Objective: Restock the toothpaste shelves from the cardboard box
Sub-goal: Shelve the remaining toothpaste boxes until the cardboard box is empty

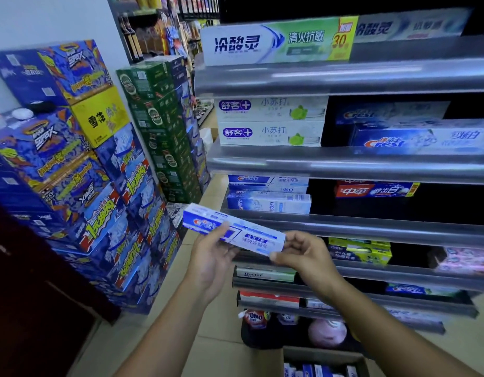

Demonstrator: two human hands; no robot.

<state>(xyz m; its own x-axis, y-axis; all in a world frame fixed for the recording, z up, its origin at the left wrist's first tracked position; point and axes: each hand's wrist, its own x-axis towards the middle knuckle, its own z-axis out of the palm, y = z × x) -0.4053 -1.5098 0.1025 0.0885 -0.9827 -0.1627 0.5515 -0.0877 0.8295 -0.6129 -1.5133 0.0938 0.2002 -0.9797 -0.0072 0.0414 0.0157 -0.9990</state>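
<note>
On my far left I see stacked blue drink cases (72, 164), with one yellow case (99, 118) among them. Just right of these stands a column of green cases (159, 126).

Moving in, my left hand (211, 257) grips a blue-and-white toothpaste box (232, 231) around its middle, with the thumb lying across the printed face and the fingers wrapped behind. The box is in the air in front of the shelves (344, 164), tilted so its left end sits higher than its right. My right hand (298, 254) pinches the box's lower right end, fingers curled over it and thumb beneath.

Behind the held box, a shelf carries a stack of similar blue-and-white boxes (268, 197). Two white boxes with purple logos (270, 121) lie one on the other on the shelf above. Further right a red box (377, 189) lies on the same level as the blue-and-white stack, and a larger blue box (420, 140) rests one shelf up.

At the bottom edge, on the floor below the shelves, the open cardboard box (317, 353) shows more blue-and-white boxes inside.
</note>
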